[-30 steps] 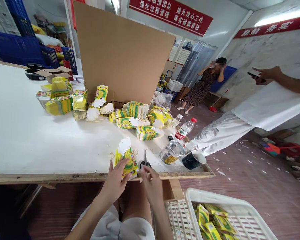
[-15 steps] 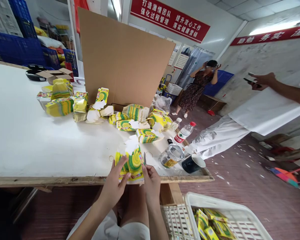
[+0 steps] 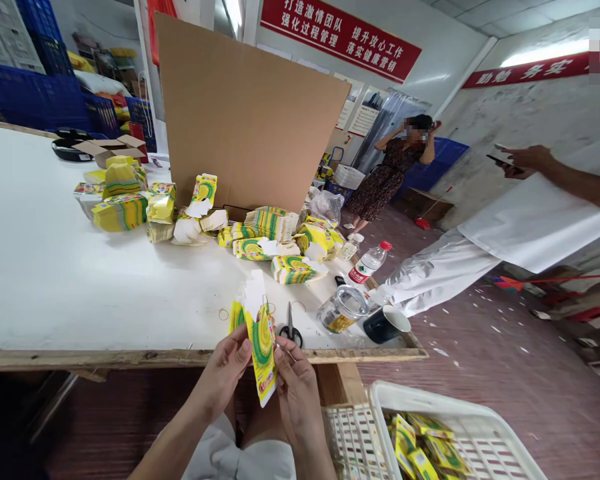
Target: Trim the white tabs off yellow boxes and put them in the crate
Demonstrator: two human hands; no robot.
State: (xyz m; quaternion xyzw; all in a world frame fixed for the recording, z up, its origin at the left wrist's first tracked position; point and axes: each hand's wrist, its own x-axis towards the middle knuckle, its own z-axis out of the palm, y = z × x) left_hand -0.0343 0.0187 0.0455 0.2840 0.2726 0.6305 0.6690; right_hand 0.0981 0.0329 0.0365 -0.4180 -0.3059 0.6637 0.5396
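A flat yellow-and-green carton (image 3: 263, 343) with white flaps stands tilted between my hands at the table's front edge. My left hand (image 3: 227, 363) is closed on its left edge, thumb towards me. At the right edge, the fingers of my right hand (image 3: 296, 373) pinch the carton. Just behind it, more yellow cartons (image 3: 236, 316) lie on the white table, partly hidden by the one I hold. Black-handled scissors (image 3: 291, 328) lie on the table beyond my right hand, and a rubber band (image 3: 223, 314) is to the left.
Stacks of cartons (image 3: 273, 225) line a cardboard sheet (image 3: 250, 113). A clear jar (image 3: 343, 310), a dark mug (image 3: 386, 325) and a red-capped bottle (image 3: 370, 263) stand at right. Below is a white basket (image 3: 490, 420) with filled-looking cartons. Two people stand beyond the table.
One carton has been lifted off the small pile and turned upright towards me, now between both hands. My right hand has moved off the scissors area, showing their handles.
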